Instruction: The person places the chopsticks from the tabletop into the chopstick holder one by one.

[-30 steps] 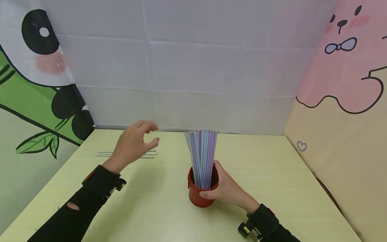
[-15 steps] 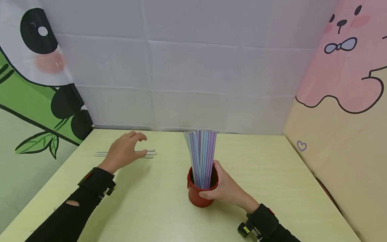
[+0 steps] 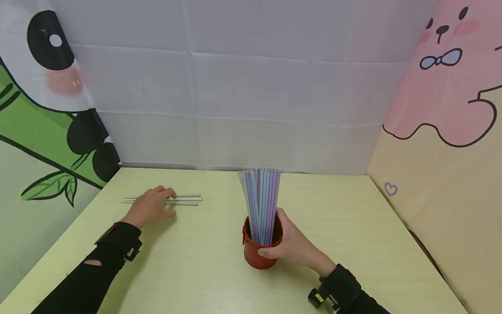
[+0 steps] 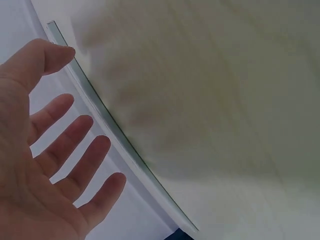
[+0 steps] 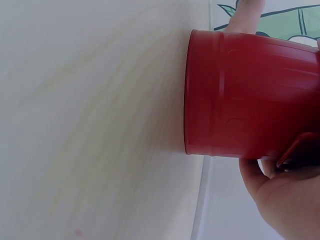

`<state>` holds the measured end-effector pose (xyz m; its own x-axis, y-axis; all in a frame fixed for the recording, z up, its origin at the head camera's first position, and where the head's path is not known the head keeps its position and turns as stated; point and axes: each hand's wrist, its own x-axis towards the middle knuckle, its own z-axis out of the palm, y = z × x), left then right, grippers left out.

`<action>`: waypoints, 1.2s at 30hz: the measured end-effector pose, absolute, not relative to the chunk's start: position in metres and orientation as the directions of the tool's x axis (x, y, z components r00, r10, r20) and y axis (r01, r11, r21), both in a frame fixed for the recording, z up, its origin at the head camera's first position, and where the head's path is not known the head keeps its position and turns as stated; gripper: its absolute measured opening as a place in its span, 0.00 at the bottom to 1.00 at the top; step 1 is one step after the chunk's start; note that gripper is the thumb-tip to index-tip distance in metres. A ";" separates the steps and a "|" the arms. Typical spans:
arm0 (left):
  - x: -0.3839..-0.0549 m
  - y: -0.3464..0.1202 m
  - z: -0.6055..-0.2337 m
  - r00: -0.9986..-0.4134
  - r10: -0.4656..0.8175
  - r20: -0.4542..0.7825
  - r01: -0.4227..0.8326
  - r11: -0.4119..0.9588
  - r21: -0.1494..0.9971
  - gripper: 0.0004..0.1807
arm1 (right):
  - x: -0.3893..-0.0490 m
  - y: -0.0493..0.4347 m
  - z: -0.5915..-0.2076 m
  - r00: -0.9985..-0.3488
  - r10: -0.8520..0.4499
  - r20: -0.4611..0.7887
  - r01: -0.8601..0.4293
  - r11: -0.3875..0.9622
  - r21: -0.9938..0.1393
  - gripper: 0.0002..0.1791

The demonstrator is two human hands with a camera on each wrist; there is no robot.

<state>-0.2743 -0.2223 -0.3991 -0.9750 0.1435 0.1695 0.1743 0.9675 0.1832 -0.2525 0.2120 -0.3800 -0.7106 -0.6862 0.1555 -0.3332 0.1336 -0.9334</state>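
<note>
Three thin pale straws lie side by side on the table at the left in the head view. Over them is my left hand, fingers spread and slightly bent, gripping nothing. In the left wrist view a long pale straw runs past the fingers of the left hand. My right hand grips the side of a small red bucket, thumb at the front. Upright in it stands a bunch of blue, purple and clear straws. The right wrist view shows the red bucket sideways.
The light wooden table meets a white cloth wall at the back. Printed cartoon panels flank it, a green one on the left and a pink one on the right.
My left hand has moved down and left, lowering towards the loose straws. The right hand and the red bucket have stayed in place.
</note>
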 end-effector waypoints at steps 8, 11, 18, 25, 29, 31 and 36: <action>-0.273 -0.230 -0.405 -0.975 0.142 0.171 0.168 0.975 0.149 0.22 | -0.266 0.213 -0.404 -0.720 -0.672 0.174 -0.354 0.140 -0.925 0.51; -0.273 -0.230 -0.405 -0.975 0.146 0.166 0.170 0.976 0.139 0.20 | -0.267 0.213 -0.407 -0.713 -0.676 0.184 -0.361 0.130 -0.924 0.51; -0.270 -0.228 -0.401 -0.975 0.167 0.143 0.190 0.968 0.161 0.11 | -0.267 0.213 -0.407 -0.708 -0.681 0.190 -0.364 0.121 -0.923 0.51; -0.268 -0.226 -0.398 -0.962 0.249 0.111 0.267 0.941 0.208 0.10 | -0.267 0.212 -0.406 -0.700 -0.686 0.199 -0.364 0.103 -0.926 0.50; -0.268 -0.224 -0.397 -0.949 0.299 0.102 0.315 0.921 0.231 0.11 | -0.267 0.212 -0.406 -0.706 -0.681 0.192 -0.357 0.108 -0.928 0.51; -0.268 -0.222 -0.398 -0.947 0.307 0.094 0.321 0.917 0.235 0.10 | -0.267 0.212 -0.407 -0.709 -0.680 0.190 -0.355 0.110 -0.928 0.52; -0.270 -0.213 -0.394 -0.940 0.320 0.118 0.339 0.914 0.224 0.10 | -0.267 0.212 -0.407 -0.715 -0.675 0.181 -0.348 0.118 -0.930 0.52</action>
<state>-0.2695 -0.2127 -0.3938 -0.9401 0.3200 0.1179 0.3391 0.9138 0.2237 -0.2666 0.2124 -0.4069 -0.7149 -0.6753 0.1814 -0.3477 0.1182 -0.9301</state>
